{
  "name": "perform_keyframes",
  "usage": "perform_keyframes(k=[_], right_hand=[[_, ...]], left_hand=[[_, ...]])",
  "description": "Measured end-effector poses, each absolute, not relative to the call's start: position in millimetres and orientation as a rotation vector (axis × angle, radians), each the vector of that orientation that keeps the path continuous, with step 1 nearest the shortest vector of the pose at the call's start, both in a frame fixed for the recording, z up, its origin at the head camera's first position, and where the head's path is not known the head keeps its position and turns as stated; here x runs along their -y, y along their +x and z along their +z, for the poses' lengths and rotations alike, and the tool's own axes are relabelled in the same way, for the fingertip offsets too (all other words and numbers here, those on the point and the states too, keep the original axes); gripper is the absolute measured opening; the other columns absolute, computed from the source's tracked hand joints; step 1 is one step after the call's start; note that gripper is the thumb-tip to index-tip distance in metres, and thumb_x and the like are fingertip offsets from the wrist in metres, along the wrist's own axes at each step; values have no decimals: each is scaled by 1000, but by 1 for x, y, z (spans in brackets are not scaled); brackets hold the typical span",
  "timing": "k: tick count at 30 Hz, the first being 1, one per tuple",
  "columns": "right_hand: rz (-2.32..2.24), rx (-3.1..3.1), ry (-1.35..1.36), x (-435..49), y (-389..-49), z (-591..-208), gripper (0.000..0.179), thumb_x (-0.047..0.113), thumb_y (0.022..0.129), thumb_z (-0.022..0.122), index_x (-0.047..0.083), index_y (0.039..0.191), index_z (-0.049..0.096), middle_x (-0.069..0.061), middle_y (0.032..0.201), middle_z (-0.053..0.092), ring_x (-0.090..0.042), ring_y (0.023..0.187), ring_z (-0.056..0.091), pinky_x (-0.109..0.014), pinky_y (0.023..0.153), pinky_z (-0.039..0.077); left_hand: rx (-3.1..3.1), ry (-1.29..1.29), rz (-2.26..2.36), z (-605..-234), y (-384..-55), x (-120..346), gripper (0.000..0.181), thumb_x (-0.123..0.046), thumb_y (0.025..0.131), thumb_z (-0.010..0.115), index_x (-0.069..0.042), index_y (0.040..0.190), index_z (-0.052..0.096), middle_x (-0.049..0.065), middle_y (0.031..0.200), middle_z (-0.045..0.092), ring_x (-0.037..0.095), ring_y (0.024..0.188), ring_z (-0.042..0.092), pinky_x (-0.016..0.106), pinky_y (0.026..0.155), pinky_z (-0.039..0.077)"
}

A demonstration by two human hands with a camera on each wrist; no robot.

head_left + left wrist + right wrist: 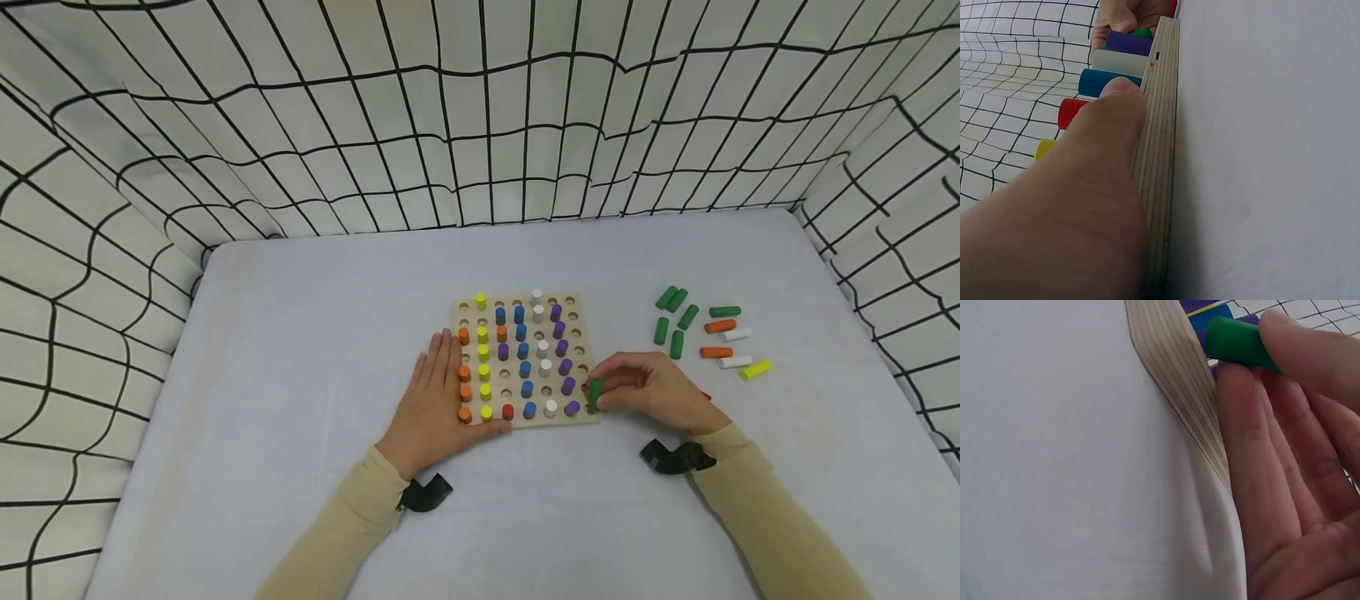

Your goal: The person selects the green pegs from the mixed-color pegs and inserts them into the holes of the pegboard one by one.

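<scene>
A square wooden pegboard (525, 423) lies on the white table, with rows of orange, yellow, blue, white and purple pegs standing in its holes. One red peg (507, 412) is in its near row. My left hand (435, 408) rests along the board's left side, fingers straight, its thumb against the near edge. At the near right corner, my right hand (651, 387) pinches a green peg (1235, 342) between thumb and fingers. That peg is held over the rightmost column of holes, close to a purple peg (572, 408).
Several loose green pegs (677, 344) lie right of the board, beside orange pegs (716, 352), white pegs (735, 362) and a yellow peg (756, 370). Part of a red peg (705, 396) shows behind my right hand. Black grid netting (487, 133) surrounds the table's back and sides.
</scene>
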State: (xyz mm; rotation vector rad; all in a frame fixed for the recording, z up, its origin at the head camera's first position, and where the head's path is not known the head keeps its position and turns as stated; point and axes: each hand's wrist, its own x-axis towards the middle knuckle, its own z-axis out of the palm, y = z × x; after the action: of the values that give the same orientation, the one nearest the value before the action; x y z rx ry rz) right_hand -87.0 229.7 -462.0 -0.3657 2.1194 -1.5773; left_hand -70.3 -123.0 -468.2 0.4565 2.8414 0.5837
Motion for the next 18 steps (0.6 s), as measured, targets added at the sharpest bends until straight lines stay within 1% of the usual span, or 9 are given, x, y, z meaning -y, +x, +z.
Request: perform_keyframes(k=[5, 10, 14, 18], right_hand=[[-1541, -2123, -392, -227, -84, -459, 28, 16, 91, 80, 12, 117, 74, -9, 108, 79, -14, 96, 77, -21, 85, 61], [-1498, -2170, -417, -224, -82, -456, 26, 15, 90, 81, 15, 115, 75, -8, 108, 78, -13, 95, 76, -22, 84, 62], [-1470, -2196, -448, -222, -81, -453, 25, 15, 90, 81, 16, 114, 76, -6, 109, 78, -12, 95, 75, -21, 86, 62], [-1434, -2234, -505, -221, -80, -450, 24, 16, 90, 81, 21, 113, 77, 0, 109, 78, -9, 98, 73, -19, 88, 61]], left_hand=[[-2838, 459, 583, -468, -70, 122, 137, -85, 78, 63, -6, 165, -6, 12, 176, -8, 30, 166, -4, 52, 135, 7], [-2835, 450, 588, -467, -70, 122, 138, -85, 77, 64, -6, 166, -5, 11, 177, -7, 30, 166, -4, 52, 135, 7], [-2838, 449, 591, -467, -70, 122, 138, -85, 77, 64, -6, 166, -4, 12, 177, -7, 30, 166, -4, 52, 135, 7], [-2843, 449, 584, -467, -70, 122, 137, -85, 77, 64, -6, 166, -3, 11, 177, -6, 30, 166, -4, 52, 135, 7]])
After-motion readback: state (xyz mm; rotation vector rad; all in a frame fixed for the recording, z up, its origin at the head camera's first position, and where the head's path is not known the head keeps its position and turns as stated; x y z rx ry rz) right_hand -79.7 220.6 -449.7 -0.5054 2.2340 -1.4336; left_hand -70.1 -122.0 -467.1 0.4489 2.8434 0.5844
